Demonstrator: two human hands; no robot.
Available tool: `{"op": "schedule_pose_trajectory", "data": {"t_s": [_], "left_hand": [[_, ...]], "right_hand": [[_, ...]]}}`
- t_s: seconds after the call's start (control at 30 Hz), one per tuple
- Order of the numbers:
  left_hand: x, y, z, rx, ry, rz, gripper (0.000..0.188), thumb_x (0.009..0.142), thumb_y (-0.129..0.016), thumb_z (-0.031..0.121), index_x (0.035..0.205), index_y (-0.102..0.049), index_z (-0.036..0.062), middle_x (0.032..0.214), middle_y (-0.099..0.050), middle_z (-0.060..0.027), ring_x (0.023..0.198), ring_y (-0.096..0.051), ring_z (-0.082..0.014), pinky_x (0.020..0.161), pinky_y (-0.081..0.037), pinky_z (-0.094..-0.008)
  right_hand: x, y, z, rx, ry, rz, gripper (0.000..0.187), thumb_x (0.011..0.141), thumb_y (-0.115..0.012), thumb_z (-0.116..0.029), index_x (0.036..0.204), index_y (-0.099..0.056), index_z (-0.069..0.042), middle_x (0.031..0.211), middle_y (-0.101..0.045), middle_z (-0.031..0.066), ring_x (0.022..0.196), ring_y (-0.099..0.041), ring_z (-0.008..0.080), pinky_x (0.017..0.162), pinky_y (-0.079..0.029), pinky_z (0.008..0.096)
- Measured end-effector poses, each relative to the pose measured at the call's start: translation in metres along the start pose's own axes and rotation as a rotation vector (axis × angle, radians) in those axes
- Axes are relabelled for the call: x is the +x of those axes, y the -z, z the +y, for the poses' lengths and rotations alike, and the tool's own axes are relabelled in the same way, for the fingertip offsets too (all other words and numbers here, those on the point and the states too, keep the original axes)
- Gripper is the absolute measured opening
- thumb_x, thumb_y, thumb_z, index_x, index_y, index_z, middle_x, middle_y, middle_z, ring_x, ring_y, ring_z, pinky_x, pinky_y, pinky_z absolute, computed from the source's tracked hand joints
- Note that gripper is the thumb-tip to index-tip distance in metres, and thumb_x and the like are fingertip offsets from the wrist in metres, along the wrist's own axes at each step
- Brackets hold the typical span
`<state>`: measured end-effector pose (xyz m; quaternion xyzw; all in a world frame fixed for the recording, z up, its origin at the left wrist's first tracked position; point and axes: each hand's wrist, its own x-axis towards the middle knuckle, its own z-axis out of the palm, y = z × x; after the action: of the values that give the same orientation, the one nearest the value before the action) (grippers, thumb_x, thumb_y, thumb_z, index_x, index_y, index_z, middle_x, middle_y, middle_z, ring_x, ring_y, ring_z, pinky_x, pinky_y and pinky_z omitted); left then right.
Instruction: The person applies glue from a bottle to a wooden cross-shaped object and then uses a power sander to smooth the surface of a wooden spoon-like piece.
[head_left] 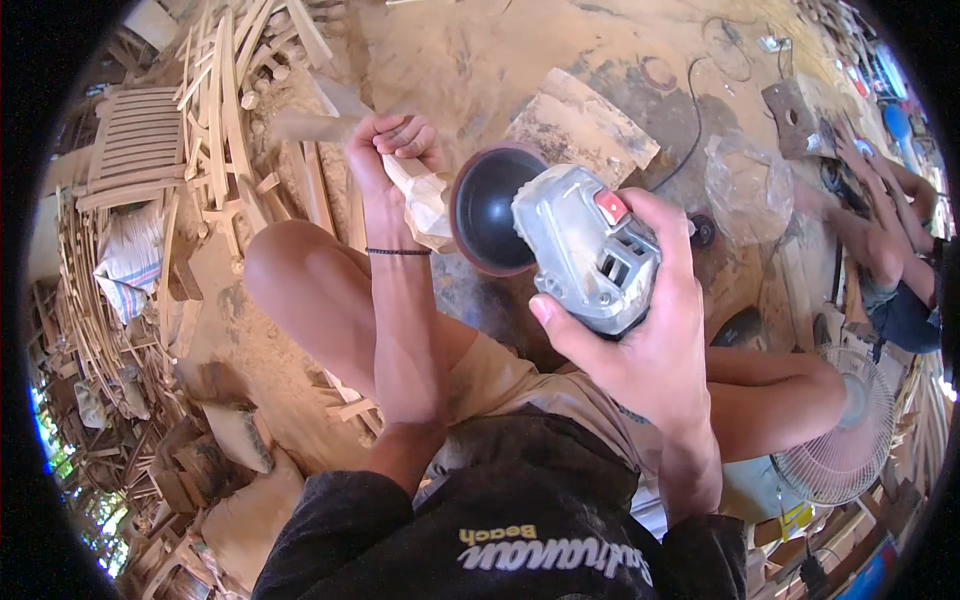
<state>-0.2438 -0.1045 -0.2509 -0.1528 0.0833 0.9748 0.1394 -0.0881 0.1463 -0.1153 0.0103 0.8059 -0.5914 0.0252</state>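
Note:
My right hand [655, 330] is wrapped around the grey metal body of an angle grinder [585, 245], which has a red switch and looks dusty. A round black backing pad with a brown sanding rim, the sanding disc [497, 208], faces left. Closed around a pale, faceted piece of wood [422, 205], my left hand [393, 148] keeps it beside the disc's left edge. Whether the wood and disc touch I cannot tell. A blurred, flat brown shape [312, 128] sticks out left of that hand; whether it belongs to the same piece is unclear.
Wooden strips [215, 110] and a slatted panel [135, 145] lie at the left. Beyond the grinder is a dusty flat board [580, 125], with a dark cable [692, 130] nearby. A clear plastic bag [748, 190], a fan [840, 430] and another person [890, 220] are at right.

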Motion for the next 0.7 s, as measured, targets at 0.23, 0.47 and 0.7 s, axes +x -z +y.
{"op": "schedule_pose_trajectory", "data": {"t_s": [0.23,0.47,0.7], "left_hand": [[-0.006,-0.008,-0.001,-0.042,-0.009,-0.012,0.039,0.082,-0.052,-0.003,0.051,-0.036,0.0162,0.050,-0.043,0.0043,0.044,-0.035,-0.0074,0.043,-0.040,-0.0207],[-0.008,-0.003,0.003,-0.030,-0.043,-0.066,0.038,0.083,-0.052,-0.004,0.053,-0.038,0.0152,0.051,-0.043,0.0048,0.045,-0.037,-0.0065,0.045,-0.039,-0.0199],[-0.014,-0.002,0.004,-0.086,-0.023,-0.092,0.039,0.083,-0.052,-0.005,0.053,-0.038,0.0151,0.051,-0.043,0.0058,0.043,-0.037,-0.0061,0.045,-0.038,-0.0199]], "right_hand": [[-0.014,-0.009,0.006,0.078,-0.021,0.114,0.082,0.073,-0.087,-0.005,0.140,-0.040,-0.001,0.118,-0.059,0.0147,0.105,-0.063,0.0208,0.092,-0.052,0.0354],[-0.025,-0.017,0.017,0.030,-0.012,0.101,0.084,0.071,-0.090,-0.009,0.138,-0.041,0.001,0.120,-0.059,0.0181,0.107,-0.063,0.0238,0.093,-0.052,0.0374],[-0.026,-0.010,0.029,0.005,0.027,0.107,0.082,0.073,-0.090,-0.017,0.137,-0.040,-0.001,0.110,-0.067,0.0199,0.099,-0.071,0.0277,0.086,-0.057,0.0385]]}}
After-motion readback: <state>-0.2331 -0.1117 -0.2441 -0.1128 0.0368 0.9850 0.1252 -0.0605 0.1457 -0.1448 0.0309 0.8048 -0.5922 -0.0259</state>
